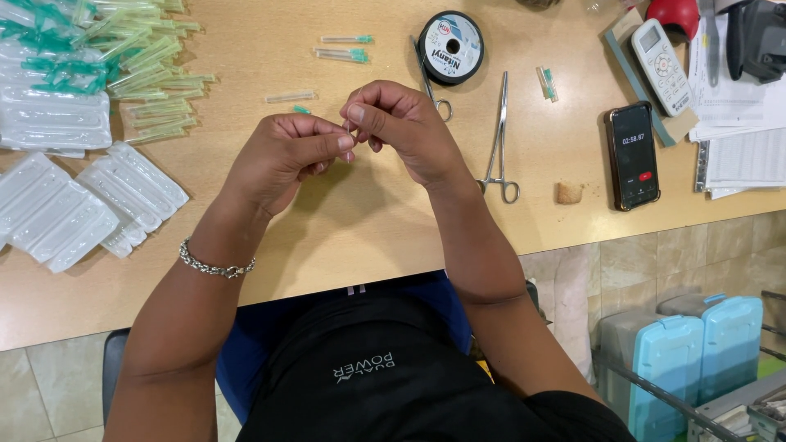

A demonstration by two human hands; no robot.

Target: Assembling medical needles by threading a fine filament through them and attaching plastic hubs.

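Two hands meet above the middle of the wooden table (pixel 368 221) in the head view. The left hand (pixel 282 155) is curled narrow, thumb and forefinger pinched together at the tip; the right hand (pixel 401 131) is likewise closed, its fingertips pressed against the left's. Between the pinches sits something tiny and pale (pixel 350 127), too small to tell its shape. A chain bracelet (pixel 214 266) circles the left wrist.

Just beyond the hands lie a clear tube with a green cap (pixel 288 96), a spool of line (pixel 450 47), small scissors (pixel 432 82) and steel forceps (pixel 499 139). A heap of green-capped tubes (pixel 147 74) and clear plastic trays (pixel 74 209) fill the left side; a phone (pixel 632 155) and a white remote (pixel 661 56) lie to the right.
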